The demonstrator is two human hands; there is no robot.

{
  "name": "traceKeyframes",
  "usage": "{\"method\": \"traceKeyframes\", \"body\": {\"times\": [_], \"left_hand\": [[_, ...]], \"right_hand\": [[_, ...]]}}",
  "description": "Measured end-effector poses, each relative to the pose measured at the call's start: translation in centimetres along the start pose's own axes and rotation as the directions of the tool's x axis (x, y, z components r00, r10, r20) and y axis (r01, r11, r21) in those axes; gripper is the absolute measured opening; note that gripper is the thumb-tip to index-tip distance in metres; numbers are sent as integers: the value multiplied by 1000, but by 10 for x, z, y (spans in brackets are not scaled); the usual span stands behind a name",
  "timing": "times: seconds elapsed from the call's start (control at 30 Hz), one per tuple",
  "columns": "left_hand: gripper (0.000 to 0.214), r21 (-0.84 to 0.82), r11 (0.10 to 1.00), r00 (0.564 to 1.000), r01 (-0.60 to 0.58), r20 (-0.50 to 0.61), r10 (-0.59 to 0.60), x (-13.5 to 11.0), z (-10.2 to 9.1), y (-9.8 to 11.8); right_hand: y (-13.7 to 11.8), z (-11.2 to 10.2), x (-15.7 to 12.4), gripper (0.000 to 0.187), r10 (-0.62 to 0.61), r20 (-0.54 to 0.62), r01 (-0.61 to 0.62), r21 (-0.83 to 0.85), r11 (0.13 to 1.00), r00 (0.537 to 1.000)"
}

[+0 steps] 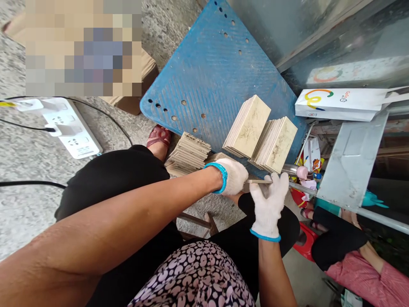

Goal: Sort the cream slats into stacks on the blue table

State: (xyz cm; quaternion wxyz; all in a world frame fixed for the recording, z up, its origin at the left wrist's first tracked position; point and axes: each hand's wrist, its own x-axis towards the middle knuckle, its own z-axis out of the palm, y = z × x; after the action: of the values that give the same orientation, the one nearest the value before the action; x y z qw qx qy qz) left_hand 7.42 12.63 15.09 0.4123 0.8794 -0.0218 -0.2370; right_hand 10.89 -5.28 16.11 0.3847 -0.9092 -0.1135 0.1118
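Observation:
Both my hands wear white knit gloves with blue cuffs. My left hand [232,175] is closed round one end of a thin flat tile [258,181] seen edge-on. My right hand [271,200] pinches the same tile's other end from below. Just beyond them, two stacks of beige tiles [248,126] [275,144] lean on a blue perforated board [207,72]. A third, lower stack [188,154] lies to the left of my left hand.
A white power strip [72,130] with black cables lies on the concrete floor at left. A white box [338,104] and a grey metal frame [351,162] stand at right. Another person's legs in black trousers [338,236] sit at lower right.

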Motion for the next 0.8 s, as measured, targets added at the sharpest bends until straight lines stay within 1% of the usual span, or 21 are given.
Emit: {"method": "traceKeyframes", "body": {"times": [0.07, 0.1, 0.17, 0.27, 0.33, 0.4, 0.47, 0.53, 0.6, 0.7, 0.8], "left_hand": [[34, -19, 999, 999, 33, -13, -33, -4, -12, -2], [37, -45, 997, 998, 58, -18, -59, -6, -18, -4], [42, -117, 986, 992, 121, -28, -125, -9, -28, -7], [49, -204, 962, 981, 183, -32, -194, -13, -40, -11], [52, -258, 945, 976, 202, -29, -216, -15, -45, -13], [54, -314, 923, 971, 223, -11, -239, -16, -49, -15], [54, -356, 901, 964, 248, 0, -266, -16, -52, -16], [53, -375, 888, 958, 265, -1, -286, -16, -54, -17], [51, -371, 887, 953, 276, -15, -303, -15, -54, -18], [52, -369, 886, 946, 281, -51, -321, -13, -53, -19], [58, -416, 865, 939, 281, -69, -338, -11, -52, -20]], "right_hand": [[6, 2, -1, 107, -32, -14, 33, 89, 995, 999], [10, 3, -2, 107, -36, -2, 36, 110, 993, 999], [18, 9, -8, 110, -15, 66, 9, 100, 995, 998], [23, 19, -18, 119, 55, 193, -60, 22, 998, 980], [20, 24, -22, 123, 111, 233, -100, -58, 993, 966], [14, 28, -23, 124, 172, 226, -136, -167, 977, 959], [6, 30, -22, 123, 223, 190, -167, -272, 948, 956], [1, 32, -20, 121, 226, 164, -168, -311, 936, 960], [1, 36, -17, 117, 180, 156, -130, -285, 950, 971], [7, 42, -12, 109, 100, 153, -70, -191, 979, 983], [12, 47, 0, 103, 78, 176, -65, -75, 995, 981]]}}
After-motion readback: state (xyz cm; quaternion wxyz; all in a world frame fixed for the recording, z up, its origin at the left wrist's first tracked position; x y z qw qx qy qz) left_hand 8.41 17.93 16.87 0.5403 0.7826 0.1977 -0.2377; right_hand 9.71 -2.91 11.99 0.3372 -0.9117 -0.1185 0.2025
